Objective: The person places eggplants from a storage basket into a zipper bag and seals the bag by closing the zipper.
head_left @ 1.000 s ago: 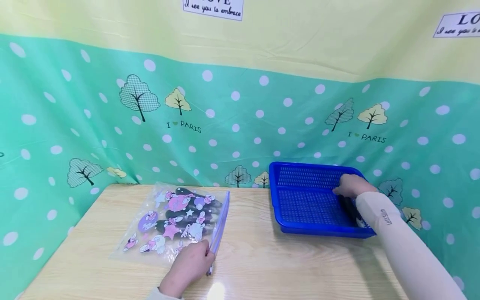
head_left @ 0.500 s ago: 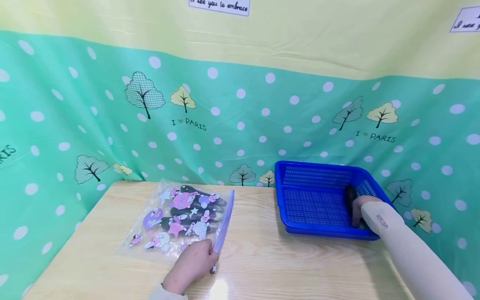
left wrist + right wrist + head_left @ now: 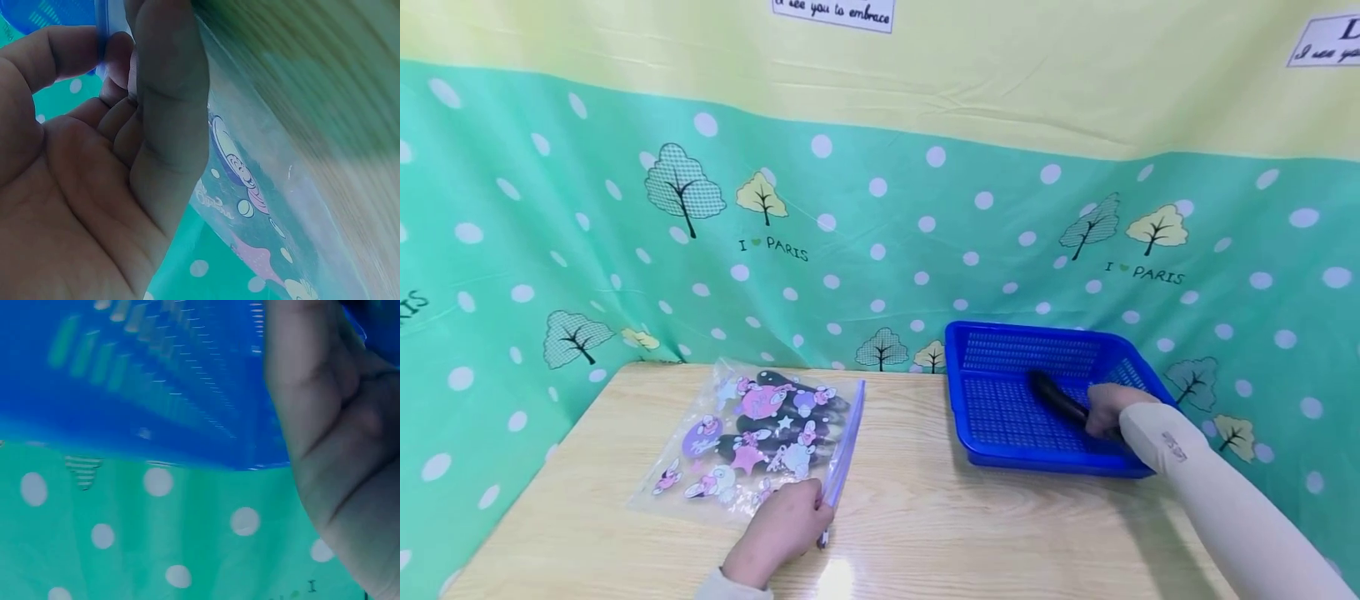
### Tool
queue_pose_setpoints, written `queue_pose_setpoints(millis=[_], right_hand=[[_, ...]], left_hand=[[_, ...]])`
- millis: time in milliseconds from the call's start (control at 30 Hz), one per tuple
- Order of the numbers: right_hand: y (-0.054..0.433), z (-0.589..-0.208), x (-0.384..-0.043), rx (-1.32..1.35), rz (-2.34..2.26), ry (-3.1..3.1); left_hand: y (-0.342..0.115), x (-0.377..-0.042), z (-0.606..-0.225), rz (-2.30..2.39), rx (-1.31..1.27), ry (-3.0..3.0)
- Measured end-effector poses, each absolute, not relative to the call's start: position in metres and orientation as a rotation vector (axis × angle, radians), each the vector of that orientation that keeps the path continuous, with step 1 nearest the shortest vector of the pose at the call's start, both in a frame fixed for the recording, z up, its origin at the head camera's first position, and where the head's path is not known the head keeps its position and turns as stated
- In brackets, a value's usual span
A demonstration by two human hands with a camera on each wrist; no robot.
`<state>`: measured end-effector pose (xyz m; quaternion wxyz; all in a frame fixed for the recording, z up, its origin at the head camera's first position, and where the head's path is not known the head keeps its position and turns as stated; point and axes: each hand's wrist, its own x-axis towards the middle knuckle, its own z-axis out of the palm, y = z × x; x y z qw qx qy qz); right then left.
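On the left of the table in the head view lies a clear printed zip bag (image 3: 651, 492), with several dark eggplants (image 3: 767, 429) inside. My left hand (image 3: 786, 525) pinches the near end of its purple zip edge (image 3: 848, 437). In the left wrist view, thumb and fingers (image 3: 172, 81) meet at that edge. On the right, a long dark eggplant (image 3: 1054, 396) lies slantwise inside the blue basket (image 3: 1037, 462). My right hand (image 3: 1116, 408) grips it toward its near end, which the hand and sleeve hide. The right wrist view shows the curled hand (image 3: 350, 437) but little of the eggplant.
The basket's walls rise around my right hand. A green and yellow printed curtain (image 3: 820, 275) hangs behind the wooden table (image 3: 910, 517). Bare tabletop lies between bag and basket.
My right hand has moved down along the basket's right side and taken hold of the eggplant. Its far end has swung left, away from the right wall. My left hand keeps its hold.
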<state>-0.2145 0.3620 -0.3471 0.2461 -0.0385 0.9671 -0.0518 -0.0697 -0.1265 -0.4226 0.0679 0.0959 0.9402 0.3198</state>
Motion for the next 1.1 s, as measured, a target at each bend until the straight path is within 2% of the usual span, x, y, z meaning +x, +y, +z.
queue_pose_setpoints(millis=[300,700,1100], right_hand=[[0.325,-0.34,-0.227,-0.118,-0.467,2.573],[0.298,-0.322,-0.237,-0.285,-0.665,2.631],[0.282,-0.332,-0.242,-0.277,-0.989,2.737]], left_hand=[[-0.129,-0.069,-0.425,0.964,0.306,2.834],[-0.128,-0.071,-0.423,0.984,0.282,2.795],[-0.128,-0.071,-0.424,0.973,0.297,2.796]])
